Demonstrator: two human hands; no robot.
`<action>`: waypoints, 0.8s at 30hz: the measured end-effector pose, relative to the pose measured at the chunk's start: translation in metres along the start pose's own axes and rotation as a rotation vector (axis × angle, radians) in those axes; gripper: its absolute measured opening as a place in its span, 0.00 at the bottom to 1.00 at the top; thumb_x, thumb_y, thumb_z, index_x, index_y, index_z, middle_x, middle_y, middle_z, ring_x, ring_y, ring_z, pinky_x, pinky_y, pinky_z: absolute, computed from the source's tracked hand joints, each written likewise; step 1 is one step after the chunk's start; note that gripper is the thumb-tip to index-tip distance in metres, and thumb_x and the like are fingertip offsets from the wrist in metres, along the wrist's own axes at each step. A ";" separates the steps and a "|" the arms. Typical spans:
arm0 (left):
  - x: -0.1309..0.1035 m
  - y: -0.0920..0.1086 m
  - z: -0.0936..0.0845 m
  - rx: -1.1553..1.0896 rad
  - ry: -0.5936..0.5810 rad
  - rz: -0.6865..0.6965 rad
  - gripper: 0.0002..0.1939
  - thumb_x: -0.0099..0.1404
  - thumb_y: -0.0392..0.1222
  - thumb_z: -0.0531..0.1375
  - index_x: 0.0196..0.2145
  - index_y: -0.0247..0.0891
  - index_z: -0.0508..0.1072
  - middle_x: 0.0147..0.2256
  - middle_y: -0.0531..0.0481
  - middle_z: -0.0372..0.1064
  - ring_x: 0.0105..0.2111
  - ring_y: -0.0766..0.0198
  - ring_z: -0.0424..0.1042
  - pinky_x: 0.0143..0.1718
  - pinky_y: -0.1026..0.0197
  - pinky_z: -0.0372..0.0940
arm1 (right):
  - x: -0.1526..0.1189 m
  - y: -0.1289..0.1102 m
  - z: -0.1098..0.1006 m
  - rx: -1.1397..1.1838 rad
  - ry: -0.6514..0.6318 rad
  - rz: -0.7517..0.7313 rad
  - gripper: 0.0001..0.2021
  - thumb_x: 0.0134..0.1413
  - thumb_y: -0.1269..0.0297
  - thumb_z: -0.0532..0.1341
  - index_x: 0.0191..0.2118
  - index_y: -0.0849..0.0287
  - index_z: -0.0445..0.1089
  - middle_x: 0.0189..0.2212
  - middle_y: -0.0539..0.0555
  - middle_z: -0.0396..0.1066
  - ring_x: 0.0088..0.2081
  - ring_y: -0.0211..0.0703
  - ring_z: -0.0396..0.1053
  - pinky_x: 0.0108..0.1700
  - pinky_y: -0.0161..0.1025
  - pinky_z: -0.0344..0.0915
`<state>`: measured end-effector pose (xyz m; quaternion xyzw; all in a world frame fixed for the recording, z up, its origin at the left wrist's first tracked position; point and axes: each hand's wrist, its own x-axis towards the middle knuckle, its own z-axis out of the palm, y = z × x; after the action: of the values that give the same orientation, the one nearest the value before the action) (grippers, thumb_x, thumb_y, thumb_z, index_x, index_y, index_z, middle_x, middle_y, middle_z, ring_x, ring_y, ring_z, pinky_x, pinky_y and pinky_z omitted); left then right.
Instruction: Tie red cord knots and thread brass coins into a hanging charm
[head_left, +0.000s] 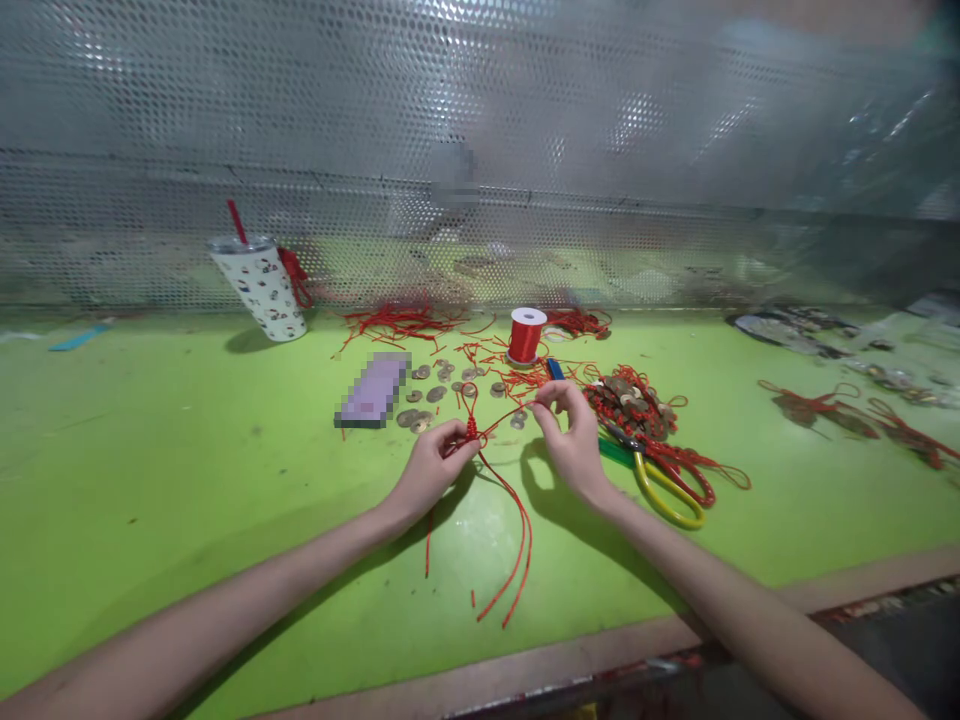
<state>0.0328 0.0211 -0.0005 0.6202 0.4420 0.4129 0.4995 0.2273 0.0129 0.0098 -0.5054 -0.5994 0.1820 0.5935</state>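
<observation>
A red knotted cord [472,428] with a loop at its top is pinched between the thumb and fingers of my left hand [441,458]. Two long cord ends hang from it and curve down over the green table [300,540]. My right hand [571,435] pinches another strand of the same cord, drawn out to the right of the knot. Several round metal coins [436,394] lie just beyond my hands. A spool of red thread [526,337] stands upright behind them, among short red cord scraps.
Scissors with yellow and red handles [670,492] lie right of my right hand, beside a pile of coins with red cord [630,403]. A purple phone-like object [375,390] and a tumbler [264,290] are at the left. A perforated metal screen [360,200] stands behind.
</observation>
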 end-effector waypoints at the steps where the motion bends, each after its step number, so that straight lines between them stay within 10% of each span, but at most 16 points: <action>1: 0.000 0.000 0.000 -0.006 0.002 -0.002 0.11 0.58 0.47 0.63 0.26 0.38 0.69 0.23 0.55 0.62 0.23 0.66 0.58 0.24 0.63 0.52 | -0.001 -0.001 -0.001 0.014 0.002 -0.025 0.03 0.57 0.68 0.58 0.37 0.55 0.64 0.34 0.52 0.67 0.38 0.46 0.65 0.42 0.44 0.62; 11: 0.000 0.000 0.000 0.041 -0.013 0.086 0.10 0.61 0.46 0.63 0.28 0.38 0.69 0.25 0.55 0.63 0.25 0.66 0.61 0.27 0.63 0.55 | -0.015 -0.010 0.002 -0.049 -0.259 -0.272 0.09 0.60 0.69 0.53 0.45 0.55 0.66 0.43 0.57 0.70 0.47 0.51 0.68 0.51 0.52 0.65; 24: 0.008 0.015 -0.013 0.077 -0.212 0.065 0.05 0.58 0.43 0.63 0.30 0.40 0.78 0.23 0.52 0.67 0.23 0.66 0.61 0.22 0.64 0.54 | -0.025 -0.007 0.020 0.104 -0.446 0.157 0.08 0.65 0.57 0.57 0.42 0.56 0.67 0.26 0.47 0.66 0.27 0.40 0.64 0.30 0.38 0.61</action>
<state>0.0243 0.0306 0.0164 0.6931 0.3819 0.3435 0.5058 0.2015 -0.0029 -0.0016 -0.4665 -0.6642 0.3653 0.4558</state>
